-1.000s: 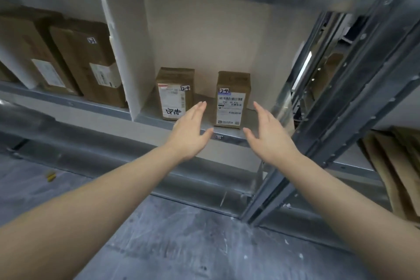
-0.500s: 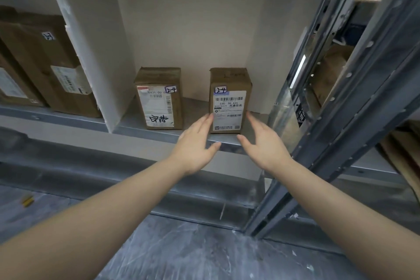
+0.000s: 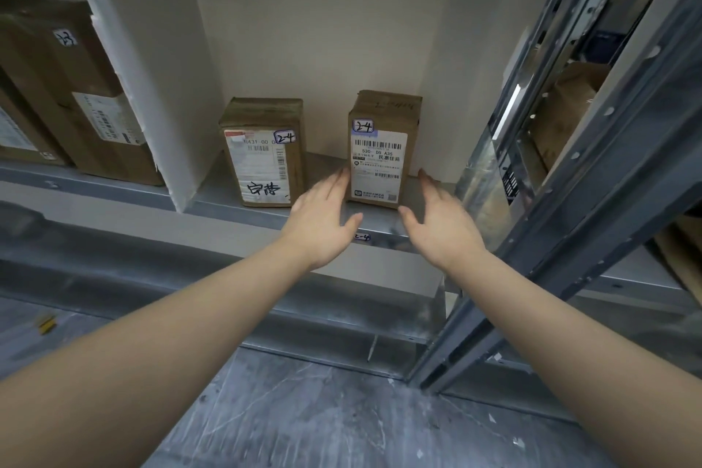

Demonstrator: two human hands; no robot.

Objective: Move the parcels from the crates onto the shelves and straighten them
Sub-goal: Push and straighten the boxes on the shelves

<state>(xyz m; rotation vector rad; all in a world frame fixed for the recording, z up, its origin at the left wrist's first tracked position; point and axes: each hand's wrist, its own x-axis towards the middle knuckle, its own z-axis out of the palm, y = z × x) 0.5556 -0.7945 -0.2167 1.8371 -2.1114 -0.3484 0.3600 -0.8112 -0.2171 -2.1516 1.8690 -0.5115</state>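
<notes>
The person is reaching with both hands to the right parcel, a small brown cardboard box. It is standing upright near the front edge of the metal shelf, in the compartment marked 2-4. The left hand is open, with straight fingers, and its fingertips are lying at the lower left edge of the box, probably touching it. The right hand is open too and is just beside the lower right edge; I cannot tell if it is touching the cardboard. Neither hand is gripping anything. A second parcel is standing to the left, apart from the first one and turned a little.

The box is looking small and probably light, with stiff taped walls that should not give under pressure. It is taller than it is wide, so a push high up could tip it. I think the best hold is flat palms on the two side faces, low down. On the smooth metal it should slide easily, so a gentle squeeze and a small turn are probably enough.
</notes>
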